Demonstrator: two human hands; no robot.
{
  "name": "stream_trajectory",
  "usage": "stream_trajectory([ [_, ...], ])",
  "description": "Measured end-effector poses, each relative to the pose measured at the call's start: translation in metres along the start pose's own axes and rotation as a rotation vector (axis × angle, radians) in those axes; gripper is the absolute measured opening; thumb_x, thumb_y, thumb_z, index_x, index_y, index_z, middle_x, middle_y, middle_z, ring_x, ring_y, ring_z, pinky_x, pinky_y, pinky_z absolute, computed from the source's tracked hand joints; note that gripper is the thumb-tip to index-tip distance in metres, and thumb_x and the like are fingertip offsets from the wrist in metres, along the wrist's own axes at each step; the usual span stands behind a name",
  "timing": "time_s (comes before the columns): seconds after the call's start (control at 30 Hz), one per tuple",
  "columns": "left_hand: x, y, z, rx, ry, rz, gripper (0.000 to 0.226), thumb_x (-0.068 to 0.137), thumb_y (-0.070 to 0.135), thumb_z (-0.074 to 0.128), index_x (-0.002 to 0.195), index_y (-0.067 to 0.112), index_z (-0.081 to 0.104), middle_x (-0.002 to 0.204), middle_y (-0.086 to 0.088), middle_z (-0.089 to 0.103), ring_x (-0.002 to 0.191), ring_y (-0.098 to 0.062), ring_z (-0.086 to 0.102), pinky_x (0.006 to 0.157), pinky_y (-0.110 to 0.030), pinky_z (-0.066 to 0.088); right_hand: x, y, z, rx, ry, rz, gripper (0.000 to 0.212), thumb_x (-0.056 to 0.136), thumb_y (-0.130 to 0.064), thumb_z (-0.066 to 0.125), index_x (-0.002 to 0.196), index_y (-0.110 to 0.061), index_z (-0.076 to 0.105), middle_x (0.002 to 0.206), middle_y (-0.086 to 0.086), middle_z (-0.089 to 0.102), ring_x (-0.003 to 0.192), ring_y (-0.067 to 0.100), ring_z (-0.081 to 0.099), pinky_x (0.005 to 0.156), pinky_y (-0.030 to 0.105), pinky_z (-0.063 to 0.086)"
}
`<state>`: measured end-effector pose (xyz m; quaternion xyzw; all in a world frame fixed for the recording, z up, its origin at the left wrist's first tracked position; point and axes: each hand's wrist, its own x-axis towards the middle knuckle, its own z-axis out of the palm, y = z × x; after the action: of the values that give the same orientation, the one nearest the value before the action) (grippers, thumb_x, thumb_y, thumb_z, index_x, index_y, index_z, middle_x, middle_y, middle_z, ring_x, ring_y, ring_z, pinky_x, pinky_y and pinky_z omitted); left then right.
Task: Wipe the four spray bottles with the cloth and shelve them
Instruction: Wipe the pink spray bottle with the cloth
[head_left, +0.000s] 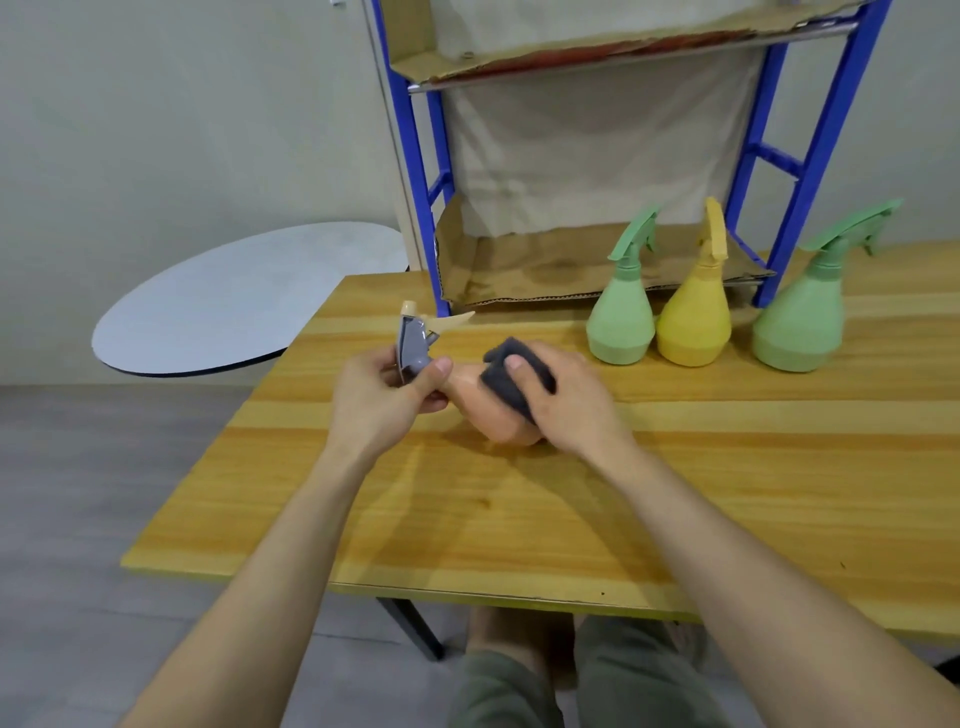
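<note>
Peach pear-shaped bottle (488, 415), fuzzy grey cloth (500, 375)

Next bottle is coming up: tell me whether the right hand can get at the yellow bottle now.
Probably yes: bare table lies between the right hand and the yellow bottle, though that hand holds the cloth.

Wooden table (519, 519), plank-grain top, stands on a grey floor (104, 519). Three bottles stand upright on its far right part: a green spray bottle (621, 322) just beside a yellow spray bottle (693, 322), and a second green spray bottle (802, 327) apart to the right. A blue shelf rack (415, 171) comes down onto the far edge behind them. Its lower shelf carries a stained cardboard liner (545, 275). A peach spray bottle (498, 415) is tilted over mid-table; whether it touches the wood cannot be told.
</note>
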<state>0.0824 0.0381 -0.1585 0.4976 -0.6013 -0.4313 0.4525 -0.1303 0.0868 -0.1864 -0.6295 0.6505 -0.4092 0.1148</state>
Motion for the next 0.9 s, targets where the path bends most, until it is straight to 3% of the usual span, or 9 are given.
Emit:
stream_trajectory([
  [0.07,-0.001,0.004,0.004,0.009,0.0,0.007,0.027,0.095,0.019,0.084,0.118,0.006,0.077,0.097,-0.014,0.083,0.083,-0.026,0.084,0.075,-0.032,0.069,0.004,0.003,-0.006,-0.04,-0.013,0.026,0.031,0.111,-0.044,0.047,0.127,-0.032,0.071,0.121,-0.006,0.075,0.116,0.024,0.063,0.1,0.038,0.048],
  [0.17,0.0,0.006,0.009,0.046,-0.022,0.03,0.018,0.097,0.017,0.082,0.114,0.012,0.078,0.097,-0.011,0.084,0.084,-0.025,0.084,0.076,-0.035,0.069,0.003,-0.012,0.007,-0.14,-0.014,-0.322,0.037,0.103,-0.046,0.057,0.133,-0.029,0.069,0.128,-0.009,0.071,0.131,0.02,0.055,0.111,0.037,0.044],
  [0.23,-0.001,0.005,0.007,0.035,-0.01,0.002,0.017,0.097,0.016,0.081,0.113,0.01,0.078,0.097,-0.012,0.083,0.085,-0.026,0.084,0.075,-0.035,0.069,0.0,-0.01,0.008,-0.132,-0.03,-0.399,0.045,0.101,-0.049,0.063,0.142,-0.03,0.066,0.139,-0.011,0.067,0.142,0.016,0.048,0.118,0.039,0.041],
  [0.4,0.004,0.006,0.009,0.002,0.082,-0.094,0.031,0.091,0.024,0.088,0.117,0.011,0.079,0.091,-0.013,0.084,0.077,-0.028,0.084,0.08,-0.04,0.069,-0.042,0.034,-0.01,-0.051,-0.065,-0.245,0.058,0.104,-0.036,0.069,0.159,-0.036,0.05,0.169,-0.012,0.038,0.158,0.014,0.032,0.13,0.034,0.029],
  [0.5,0.006,0.013,0.015,0.13,0.126,-0.036,0.018,0.088,0.036,0.089,0.097,0.024,0.079,0.075,-0.004,0.083,0.069,-0.023,0.083,0.088,-0.048,0.068,-0.049,0.034,-0.018,-0.071,0.049,-0.125,0.052,0.104,-0.024,0.069,0.154,-0.031,0.057,0.162,-0.004,0.048,0.145,0.016,0.047,0.122,0.043,0.043],
  [0.6,0.004,0.022,0.023,0.27,0.149,0.022,0.023,0.089,0.043,0.085,0.084,0.021,0.076,0.065,-0.001,0.079,0.064,-0.016,0.081,0.084,-0.047,0.068,-0.034,0.005,-0.008,-0.1,0.094,-0.25,0.046,0.103,-0.028,0.07,0.148,-0.029,0.064,0.164,0.002,0.047,0.15,0.024,0.044,0.125,0.043,0.038],
  [0.73,0.004,0.034,0.022,0.388,0.171,0.061,0.03,0.09,0.045,0.083,0.079,0.019,0.074,0.06,0.002,0.077,0.059,-0.009,0.078,0.078,-0.04,0.067,-0.043,0.011,0.004,-0.249,-0.071,-0.154,0.084,0.101,-0.019,0.071,0.168,-0.043,0.027,0.176,0.002,0.027,0.158,0.028,0.036,0.121,0.044,0.045],
  [0.83,0.008,0.039,0.018,0.411,0.189,0.041,0.032,0.09,0.045,0.081,0.079,0.016,0.073,0.059,-0.001,0.076,0.055,-0.01,0.077,0.076,-0.041,0.067,-0.054,0.028,-0.013,-0.242,-0.135,-0.027,0.094,0.1,-0.024,0.075,0.17,-0.037,0.013,0.169,-0.004,0.042,0.145,0.024,0.053,0.115,0.041,0.05],
  [0.9,0.008,0.043,0.02,0.46,0.198,0.046,0.038,0.086,0.05,0.077,0.076,0.014,0.073,0.058,-0.003,0.075,0.058,-0.019,0.078,0.073,-0.046,0.067,-0.049,0.025,-0.024,-0.13,-0.05,0.158,0.087,0.097,-0.027,0.078,0.166,-0.027,0.025,0.156,-0.003,0.059,0.133,0.025,0.063,0.107,0.038,0.052],
])
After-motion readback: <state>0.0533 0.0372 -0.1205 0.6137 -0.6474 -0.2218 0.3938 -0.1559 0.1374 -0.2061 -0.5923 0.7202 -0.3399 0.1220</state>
